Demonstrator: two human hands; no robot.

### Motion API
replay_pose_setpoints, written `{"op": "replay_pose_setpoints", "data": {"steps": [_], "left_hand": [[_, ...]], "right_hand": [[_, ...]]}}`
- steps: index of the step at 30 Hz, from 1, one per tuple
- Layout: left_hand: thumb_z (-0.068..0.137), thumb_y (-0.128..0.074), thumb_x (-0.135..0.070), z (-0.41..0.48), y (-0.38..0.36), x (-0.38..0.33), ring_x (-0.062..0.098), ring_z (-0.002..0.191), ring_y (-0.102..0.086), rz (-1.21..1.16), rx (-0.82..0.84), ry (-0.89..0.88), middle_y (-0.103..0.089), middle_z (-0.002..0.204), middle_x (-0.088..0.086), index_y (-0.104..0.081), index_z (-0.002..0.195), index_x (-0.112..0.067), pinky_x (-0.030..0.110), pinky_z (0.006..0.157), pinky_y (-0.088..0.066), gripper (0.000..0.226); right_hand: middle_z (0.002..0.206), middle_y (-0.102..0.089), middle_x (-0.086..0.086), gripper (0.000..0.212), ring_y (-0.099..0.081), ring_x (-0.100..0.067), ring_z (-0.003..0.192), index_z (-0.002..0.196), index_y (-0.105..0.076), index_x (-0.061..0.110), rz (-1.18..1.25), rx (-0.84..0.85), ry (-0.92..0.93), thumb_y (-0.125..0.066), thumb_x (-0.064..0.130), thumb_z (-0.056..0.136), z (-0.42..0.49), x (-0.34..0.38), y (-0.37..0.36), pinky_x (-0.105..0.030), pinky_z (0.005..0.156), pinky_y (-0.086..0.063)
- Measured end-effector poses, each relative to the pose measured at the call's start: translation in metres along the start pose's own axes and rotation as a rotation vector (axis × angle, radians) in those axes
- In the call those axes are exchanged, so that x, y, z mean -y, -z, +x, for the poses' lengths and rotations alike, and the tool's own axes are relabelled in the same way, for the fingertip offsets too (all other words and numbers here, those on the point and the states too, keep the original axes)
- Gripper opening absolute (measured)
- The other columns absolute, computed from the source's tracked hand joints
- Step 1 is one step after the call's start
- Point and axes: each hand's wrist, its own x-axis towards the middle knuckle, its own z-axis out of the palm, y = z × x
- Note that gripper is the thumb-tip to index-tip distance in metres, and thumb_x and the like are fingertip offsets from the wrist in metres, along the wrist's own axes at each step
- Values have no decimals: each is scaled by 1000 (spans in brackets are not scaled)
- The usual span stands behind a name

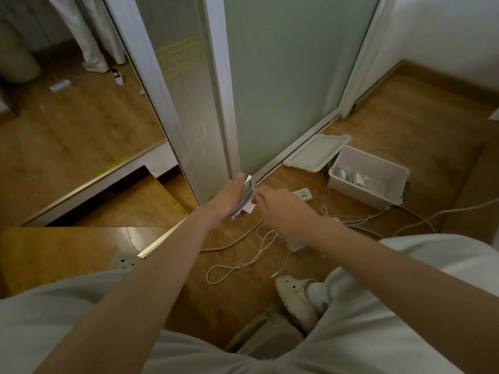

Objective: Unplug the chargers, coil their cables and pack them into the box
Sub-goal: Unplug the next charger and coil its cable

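Observation:
My left hand point(231, 196) grips a white charger point(248, 198) with loops of its white cable wound around it. My right hand point(278, 205) pinches that cable just right of the charger. The rest of the cable point(243, 263) hangs down and lies in loose loops on the wooden floor. To the right, the white box point(378, 190) stands open on the floor, with chargers and cables point(351, 177) inside at its left end. Its lid point(314, 153) leans against the door track behind it.
A white power strip point(303, 195) lies on the floor between my hands and the box, with several white cables point(359, 220) tangled to its right. A frosted glass door point(283, 76) and a mirror point(67, 117) stand ahead. My shoe point(295, 295) is on the floor below.

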Motion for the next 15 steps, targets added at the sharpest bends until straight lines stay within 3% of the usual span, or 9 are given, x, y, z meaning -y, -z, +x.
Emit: {"op": "replay_pose_setpoints", "data": {"steps": [4, 7, 11, 13, 15], "left_hand": [[103, -13, -41, 3, -8, 0, 22, 68, -52, -269, -5, 38, -59, 80, 13, -60, 96, -6, 29, 58, -46, 59], [103, -19, -40, 5, -11, -3, 18, 70, -54, -477, -33, 64, -58, 82, 9, -58, 90, -14, 26, 57, -49, 48], [100, -35, -43, 5, -18, -8, 18, 72, -61, -755, -174, 135, -59, 82, 6, -61, 98, -18, 39, 80, -49, 36], [100, -36, -43, 9, -18, -5, 18, 62, -64, -897, -244, 137, -56, 84, 3, -57, 113, -23, 45, 76, -52, 33], [100, -33, -43, 2, -13, -11, 20, 60, -58, -936, -180, 149, -56, 75, 8, -58, 105, -13, 37, 61, -51, 39]], "right_hand": [[94, -64, -8, 19, -62, -22, 76, 115, -46, 13, 2, -17, -26, -34, 14, 100, -8, 0, -15, -36, 69, -53], [92, -64, -9, 18, -60, -23, 73, 114, -43, 14, 61, -13, -37, -31, 13, 100, -9, 0, -28, -36, 65, -51], [94, -64, -10, 24, -61, -25, 74, 121, -37, 12, 47, 35, -29, -33, 8, 98, -8, -1, -42, -40, 68, -52], [87, -62, -7, 27, -60, -23, 72, 124, -35, 13, 31, 58, -1, -34, 8, 98, -7, -3, -46, -38, 66, -52], [80, -55, -2, 24, -56, -19, 67, 123, -37, 14, 25, 59, 38, -34, 11, 99, -5, -6, -46, -36, 63, -49]]}}
